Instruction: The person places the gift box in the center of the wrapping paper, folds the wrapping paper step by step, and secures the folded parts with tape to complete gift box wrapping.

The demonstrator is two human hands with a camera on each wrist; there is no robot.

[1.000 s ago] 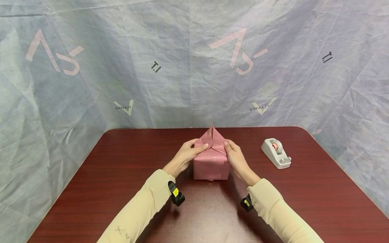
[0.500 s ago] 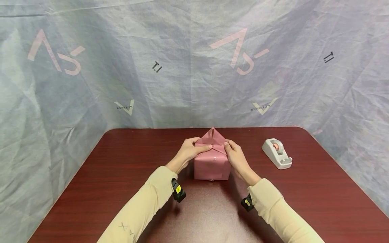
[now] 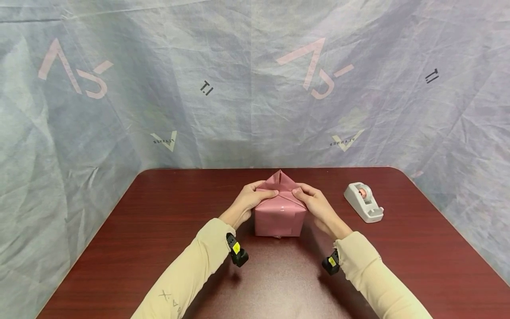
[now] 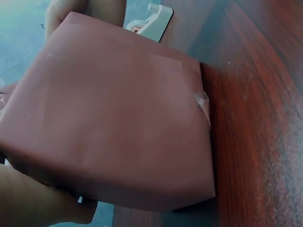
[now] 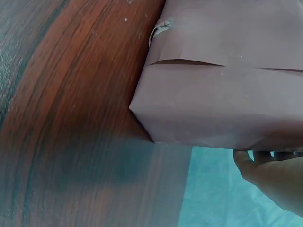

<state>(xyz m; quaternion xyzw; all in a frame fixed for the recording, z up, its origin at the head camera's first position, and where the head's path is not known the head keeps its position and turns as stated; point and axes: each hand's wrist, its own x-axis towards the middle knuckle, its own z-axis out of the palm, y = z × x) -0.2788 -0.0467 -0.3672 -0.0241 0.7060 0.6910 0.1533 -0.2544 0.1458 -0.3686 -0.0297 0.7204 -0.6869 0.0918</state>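
Note:
A box wrapped in pink paper (image 3: 278, 222) stands on the table, with an open end of the wrapping paper (image 3: 275, 181) folded to a peak at its top. My left hand (image 3: 245, 201) grips the left top side, its thumb lying across the fold. On the opposite side my right hand (image 3: 318, 207) holds the paper, thumb on top and fingers behind. In the left wrist view the box (image 4: 113, 113) shows a smooth face with a bit of clear tape at its lower edge. The right wrist view shows slightly gaping paper seams on the box (image 5: 203, 99).
A white tape dispenser (image 3: 363, 203) with a roll of tape stands to the right of the box. The dark red wooden table (image 3: 171, 199) reaches back to a grey printed cloth (image 3: 223, 115) hanging behind and at both sides.
My left thumb has slid inward over the fold. My right hand has shifted, with its thumb pressing lower on the paper's right side. The paper peak has come down slightly.

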